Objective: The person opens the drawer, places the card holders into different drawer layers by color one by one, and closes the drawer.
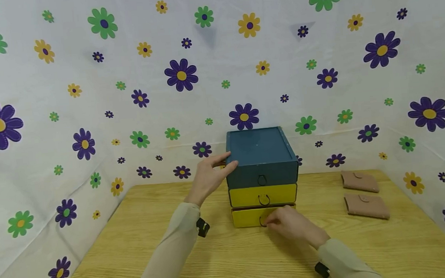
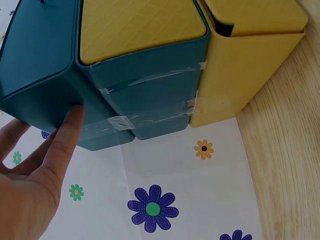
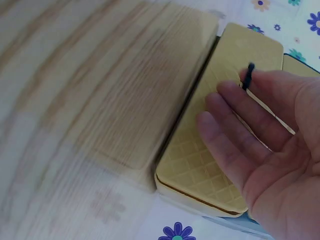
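Note:
A stack of three small drawers stands on the table, the top drawer (image 1: 262, 173) blue, the middle drawer (image 1: 246, 197) and the bottom drawer (image 1: 246, 218) yellow-fronted. Each front has a dark loop pull. My right hand (image 1: 290, 224) is at the bottom front; its thumb and index finger pinch the loop pull (image 3: 248, 76), other fingers lying along the quilted front. A dark gap shows above that front. With straight fingers, my left hand (image 1: 209, 175) touches the upper left side of the blue top box (image 2: 40, 55). Clear tape (image 2: 150, 122) runs across the stack's side.
Two pinkish-tan snap wallets (image 1: 360, 181) lie one in front of the other at the table's right. Behind the wooden table (image 1: 224, 261) hangs a white flowered cloth (image 1: 219, 100), which also rises at both sides.

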The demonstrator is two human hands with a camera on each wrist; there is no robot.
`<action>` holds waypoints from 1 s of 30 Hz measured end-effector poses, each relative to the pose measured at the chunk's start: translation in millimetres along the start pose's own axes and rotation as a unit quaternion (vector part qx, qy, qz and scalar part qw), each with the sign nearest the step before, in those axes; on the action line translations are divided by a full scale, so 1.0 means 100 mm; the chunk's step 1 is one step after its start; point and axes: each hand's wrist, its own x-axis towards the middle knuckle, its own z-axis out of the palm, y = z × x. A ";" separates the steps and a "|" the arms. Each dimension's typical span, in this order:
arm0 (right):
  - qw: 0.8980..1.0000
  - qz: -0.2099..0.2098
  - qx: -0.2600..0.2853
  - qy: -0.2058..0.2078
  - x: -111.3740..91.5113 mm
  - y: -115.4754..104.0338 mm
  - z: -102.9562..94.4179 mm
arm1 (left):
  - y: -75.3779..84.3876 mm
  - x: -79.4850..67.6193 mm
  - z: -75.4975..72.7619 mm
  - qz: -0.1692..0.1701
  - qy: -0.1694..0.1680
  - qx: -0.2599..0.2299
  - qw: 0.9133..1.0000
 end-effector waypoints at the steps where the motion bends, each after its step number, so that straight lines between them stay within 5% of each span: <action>1: 1.000 0.001 0.003 -0.006 -0.01 -0.01 -0.01 | 0.00 0.00 0.00 0.002 0.001 0.001 1.000; 30: 0.995 -0.013 0.040 -0.092 -0.34 -0.24 -0.08 | -0.03 0.00 0.01 0.022 0.008 -0.014 1.000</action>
